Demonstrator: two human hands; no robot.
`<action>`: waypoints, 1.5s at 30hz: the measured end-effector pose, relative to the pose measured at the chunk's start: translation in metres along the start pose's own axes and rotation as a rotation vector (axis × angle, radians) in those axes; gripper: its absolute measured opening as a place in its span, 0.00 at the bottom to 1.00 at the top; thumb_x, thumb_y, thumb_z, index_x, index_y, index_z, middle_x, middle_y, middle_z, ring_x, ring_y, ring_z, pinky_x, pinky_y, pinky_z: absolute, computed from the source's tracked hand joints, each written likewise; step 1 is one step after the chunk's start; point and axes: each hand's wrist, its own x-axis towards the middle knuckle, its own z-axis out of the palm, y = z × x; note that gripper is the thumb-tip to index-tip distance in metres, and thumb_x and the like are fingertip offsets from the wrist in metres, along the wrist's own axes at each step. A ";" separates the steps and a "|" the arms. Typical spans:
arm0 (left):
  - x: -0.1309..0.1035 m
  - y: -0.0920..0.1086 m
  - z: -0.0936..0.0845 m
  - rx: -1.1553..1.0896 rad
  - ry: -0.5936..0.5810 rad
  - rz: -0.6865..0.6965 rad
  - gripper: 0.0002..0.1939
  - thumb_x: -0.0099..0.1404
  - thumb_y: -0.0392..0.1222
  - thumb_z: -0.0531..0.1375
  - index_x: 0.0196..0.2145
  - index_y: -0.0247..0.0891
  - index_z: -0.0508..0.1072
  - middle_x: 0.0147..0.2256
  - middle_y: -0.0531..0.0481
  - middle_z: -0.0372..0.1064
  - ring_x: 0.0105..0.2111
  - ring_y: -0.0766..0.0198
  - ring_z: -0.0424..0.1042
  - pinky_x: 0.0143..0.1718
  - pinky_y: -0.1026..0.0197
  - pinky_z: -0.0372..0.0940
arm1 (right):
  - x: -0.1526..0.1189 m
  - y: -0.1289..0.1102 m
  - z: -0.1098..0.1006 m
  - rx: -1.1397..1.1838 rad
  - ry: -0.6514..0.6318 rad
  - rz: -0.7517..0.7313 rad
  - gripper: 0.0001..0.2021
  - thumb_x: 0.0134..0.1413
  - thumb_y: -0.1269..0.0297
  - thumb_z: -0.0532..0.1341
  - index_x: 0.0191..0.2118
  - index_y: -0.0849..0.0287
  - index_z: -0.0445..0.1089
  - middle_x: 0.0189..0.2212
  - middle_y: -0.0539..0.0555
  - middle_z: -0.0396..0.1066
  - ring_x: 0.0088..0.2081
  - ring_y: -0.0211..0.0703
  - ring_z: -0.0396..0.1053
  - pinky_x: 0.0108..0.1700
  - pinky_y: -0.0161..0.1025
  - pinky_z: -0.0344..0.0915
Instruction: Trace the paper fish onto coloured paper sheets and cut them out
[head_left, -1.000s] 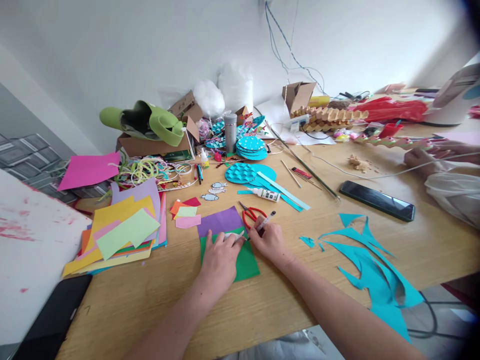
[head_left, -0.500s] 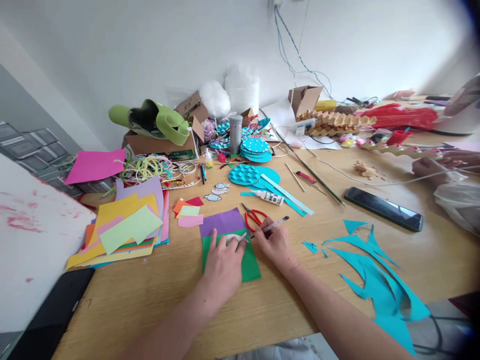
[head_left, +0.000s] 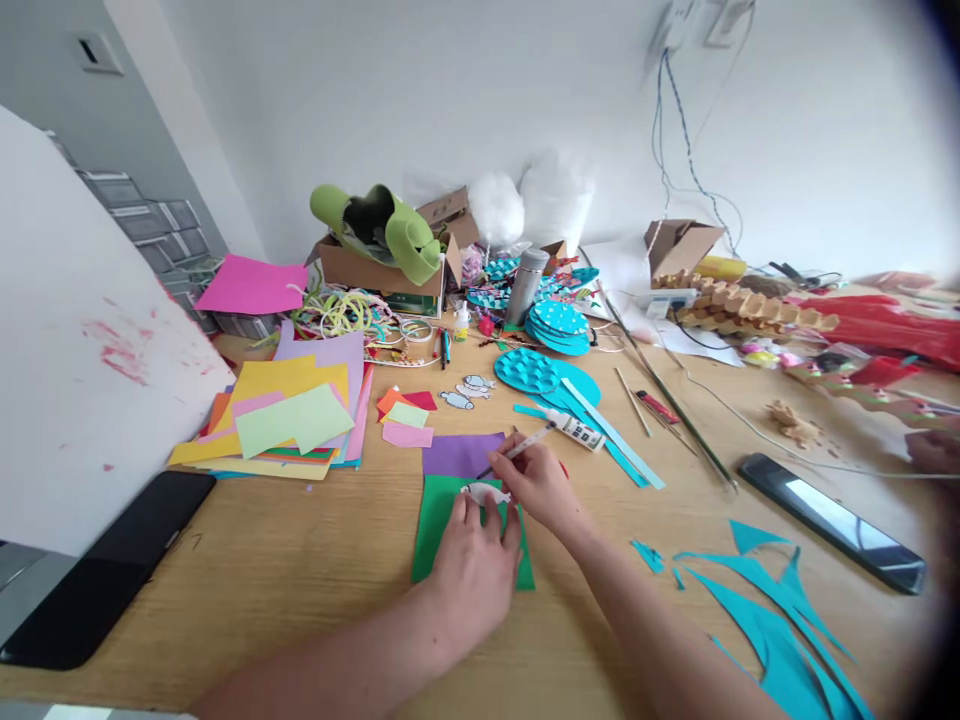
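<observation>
My left hand [head_left: 478, 560] lies over a green sheet of paper [head_left: 433, 520]. Its fingers are spread and press a small white paper fish cutout [head_left: 486, 492] flat, covering part of it. A slim pale pen [head_left: 525, 442] is pinched in my right hand [head_left: 544, 485], its dark tip pointing down-left, close to the fish's upper left edge. A purple sheet [head_left: 461, 455] shows beyond the green one. Behind my right hand only a bit of a red scissor handle [head_left: 564, 470] is visible. More fish cutouts [head_left: 466, 391] lie farther back.
Coloured paper [head_left: 300, 395] is stacked at left, near a black phone [head_left: 112, 570]. A glue bottle [head_left: 577, 430] lies beyond my right hand. Blue paper scraps [head_left: 757, 600] and another phone [head_left: 832, 520] are at right. Part of another person's hand [head_left: 934, 450] shows at the right edge.
The view has swung right, then left-side things appear shifted rightward. My right hand has moved the pen tip from the fish's right end to its upper left and now covers most of the scissors.
</observation>
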 end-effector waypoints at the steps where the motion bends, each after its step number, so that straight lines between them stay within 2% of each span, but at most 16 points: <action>1: 0.000 0.001 0.001 0.002 0.000 -0.010 0.24 0.66 0.46 0.51 0.56 0.29 0.64 0.51 0.29 0.64 0.50 0.43 0.64 0.49 0.42 0.53 | 0.005 -0.003 0.003 0.002 -0.021 0.006 0.10 0.53 0.57 0.58 0.27 0.57 0.62 0.18 0.48 0.66 0.17 0.37 0.64 0.19 0.31 0.58; 6: -0.002 0.004 0.007 -0.013 0.014 -0.049 0.22 0.66 0.49 0.51 0.52 0.33 0.68 0.49 0.34 0.66 0.49 0.42 0.63 0.49 0.43 0.51 | 0.014 -0.001 0.020 -0.024 0.045 0.009 0.12 0.55 0.57 0.56 0.25 0.57 0.61 0.16 0.48 0.66 0.16 0.35 0.62 0.19 0.31 0.58; 11: -0.004 0.009 0.009 -0.013 -0.005 -0.049 0.23 0.64 0.52 0.53 0.50 0.34 0.69 0.49 0.32 0.66 0.50 0.40 0.63 0.49 0.42 0.48 | 0.008 0.010 0.024 -0.171 0.075 -0.037 0.14 0.55 0.56 0.55 0.23 0.58 0.63 0.16 0.48 0.64 0.17 0.36 0.61 0.20 0.32 0.56; 18: -0.004 0.013 0.009 -0.018 0.009 -0.054 0.25 0.64 0.53 0.53 0.52 0.33 0.67 0.51 0.31 0.64 0.50 0.40 0.62 0.49 0.43 0.48 | 0.007 0.010 0.028 -0.237 0.011 -0.101 0.14 0.57 0.56 0.55 0.24 0.58 0.63 0.14 0.47 0.62 0.16 0.35 0.60 0.19 0.32 0.54; 37: -0.003 0.012 0.009 -0.033 0.014 -0.037 0.23 0.66 0.53 0.51 0.50 0.35 0.70 0.51 0.33 0.66 0.50 0.40 0.63 0.51 0.41 0.47 | 0.004 0.009 0.030 -0.273 0.006 -0.133 0.15 0.58 0.56 0.54 0.23 0.57 0.61 0.14 0.46 0.61 0.16 0.35 0.59 0.19 0.32 0.54; 45: -0.004 0.013 0.012 -0.060 0.022 -0.039 0.22 0.66 0.51 0.51 0.50 0.36 0.71 0.52 0.34 0.65 0.51 0.42 0.62 0.51 0.42 0.48 | 0.001 0.004 0.030 -0.313 -0.035 -0.167 0.13 0.58 0.58 0.54 0.25 0.57 0.62 0.15 0.48 0.65 0.18 0.38 0.64 0.22 0.33 0.57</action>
